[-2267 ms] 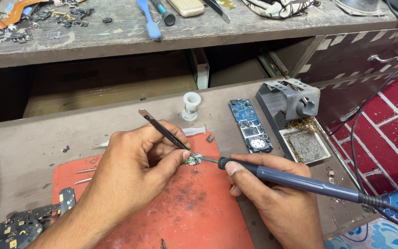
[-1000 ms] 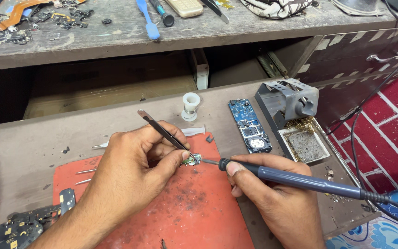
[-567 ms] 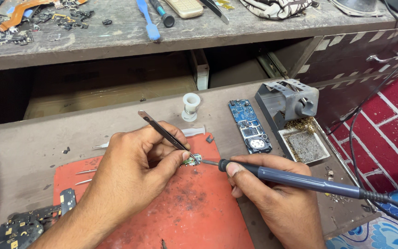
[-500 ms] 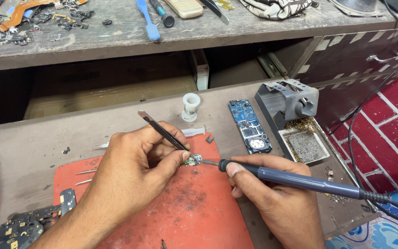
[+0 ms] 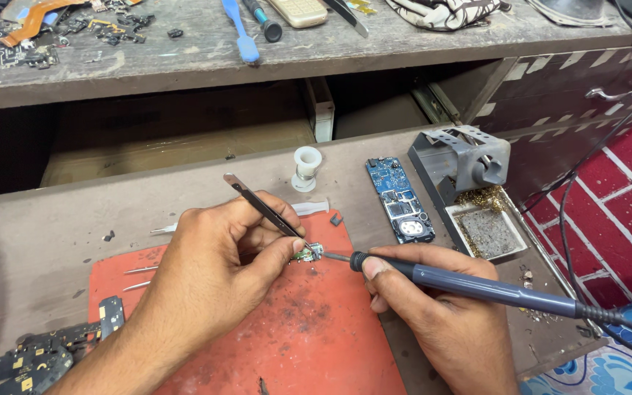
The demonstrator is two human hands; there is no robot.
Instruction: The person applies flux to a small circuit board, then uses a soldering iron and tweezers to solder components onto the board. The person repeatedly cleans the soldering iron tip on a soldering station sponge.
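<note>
Right now your left hand [image 5: 217, 267] is pinching slim metal tweezers [image 5: 265, 211] closed on a tiny green circuit component [image 5: 307, 254], holding it just above the worn orange rubber work mat [image 5: 309, 344]. Your right hand [image 5: 433, 307] is wrapping its fingers firmly around a grey-handled soldering iron [image 5: 477, 287], pen-style, and its tip is touching the component. Beyond, a blue rectangular circuit board [image 5: 399, 199] is lying beside a grey metal soldering-iron stand [image 5: 462, 157] on the brown wooden bench [image 5: 38, 227].
</note>
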